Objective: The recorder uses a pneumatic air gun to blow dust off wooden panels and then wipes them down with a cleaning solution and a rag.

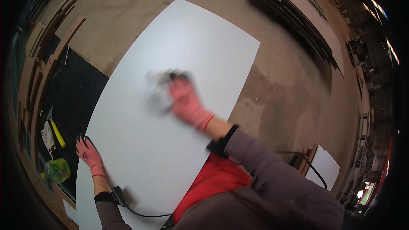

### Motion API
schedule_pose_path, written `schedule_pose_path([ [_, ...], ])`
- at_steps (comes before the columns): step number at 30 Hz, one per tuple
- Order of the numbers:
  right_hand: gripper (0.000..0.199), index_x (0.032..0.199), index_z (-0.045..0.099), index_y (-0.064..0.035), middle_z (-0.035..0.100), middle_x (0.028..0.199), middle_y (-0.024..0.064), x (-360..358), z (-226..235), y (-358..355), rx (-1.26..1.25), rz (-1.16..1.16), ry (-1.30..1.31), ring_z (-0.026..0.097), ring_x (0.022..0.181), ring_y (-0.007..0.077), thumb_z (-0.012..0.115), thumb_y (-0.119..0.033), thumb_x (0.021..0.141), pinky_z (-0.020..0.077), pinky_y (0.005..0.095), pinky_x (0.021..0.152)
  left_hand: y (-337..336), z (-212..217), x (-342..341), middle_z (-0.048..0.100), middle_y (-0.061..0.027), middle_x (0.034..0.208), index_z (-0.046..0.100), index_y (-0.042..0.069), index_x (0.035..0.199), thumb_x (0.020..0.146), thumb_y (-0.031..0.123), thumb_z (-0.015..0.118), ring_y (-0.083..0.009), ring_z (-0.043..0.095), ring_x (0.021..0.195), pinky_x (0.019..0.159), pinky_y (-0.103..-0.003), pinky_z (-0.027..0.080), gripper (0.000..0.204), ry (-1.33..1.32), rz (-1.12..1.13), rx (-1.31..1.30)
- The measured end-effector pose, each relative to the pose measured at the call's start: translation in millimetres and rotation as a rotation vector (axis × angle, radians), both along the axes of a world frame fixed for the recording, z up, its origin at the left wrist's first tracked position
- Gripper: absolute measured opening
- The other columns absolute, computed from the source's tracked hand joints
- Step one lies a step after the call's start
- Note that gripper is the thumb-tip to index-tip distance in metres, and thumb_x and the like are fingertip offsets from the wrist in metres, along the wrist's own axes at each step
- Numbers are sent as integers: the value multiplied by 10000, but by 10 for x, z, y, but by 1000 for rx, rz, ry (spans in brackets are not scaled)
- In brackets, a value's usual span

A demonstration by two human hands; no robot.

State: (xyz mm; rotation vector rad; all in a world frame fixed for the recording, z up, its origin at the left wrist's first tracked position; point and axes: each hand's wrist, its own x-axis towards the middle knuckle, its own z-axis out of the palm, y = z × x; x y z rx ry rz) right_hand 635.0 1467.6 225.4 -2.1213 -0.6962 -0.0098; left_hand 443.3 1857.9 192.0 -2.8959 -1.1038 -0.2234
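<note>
A large white panel lies flat in front of me. My right hand, in a pink glove with dark fingertips, reaches over its middle and presses on a pale, crumpled cloth. The cloth and fingers are smeared by motion, so the exact grip is hard to see. At the panel's left edge rests my left hand, gloved the same way, fingers stretched out and holding nothing. Its fingertips reach to the edge. A dark device with a cable is strapped at my left wrist.
Left of the panel, a black board carries a yellow-handled tool, a whitish cloth and a greenish clear plastic bottle. Wooden strips line the far left. Stacked boards stand at the back right, smaller white boards nearer.
</note>
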Motion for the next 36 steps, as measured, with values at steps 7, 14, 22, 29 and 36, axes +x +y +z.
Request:
schedule_pose_path([
  [7,753,1197,483,12,465,1259,187,1173,-236,-2051,-867,-877,-290,371,1223,326,677,-505,686,234,433,1051,-130,38,128,384,-120,1384,413,82,1311,959,318,356,-292,311,1299,1060,-501,190,428,35,13,-23],
  [14,550,1111,497,25,469,1231,221,-975,219,-344,-107,627,54,391,1207,364,558,-444,831,228,452,1075,31,-37,29,379,-133,1386,413,83,1313,961,339,346,-297,313,1298,1059,-499,193,440,21,-14,5],
  [22,391,1107,516,-32,523,1112,150,-532,415,-1109,-411,257,-72,471,1094,309,571,-222,770,282,446,1029,128,-10,-30,370,-140,1393,407,89,1326,962,357,331,-297,306,1304,1067,-488,178,458,-3,-23,-61],
  [29,620,1275,422,-9,339,1391,178,1332,-52,-2392,-761,-541,-165,268,1316,311,552,-370,788,161,469,1091,173,-108,25,358,-129,1406,385,92,1344,963,382,314,-282,295,1313,1060,-484,184,484,38,-13,-66],
  [36,747,1268,433,-3,420,1308,215,-126,-229,-1789,-536,-265,-262,336,1260,373,614,-496,737,159,522,1075,295,-82,-14,381,-119,1392,403,90,1330,962,374,323,-285,317,1296,1045,-471,219,472,1,-43,-52],
])
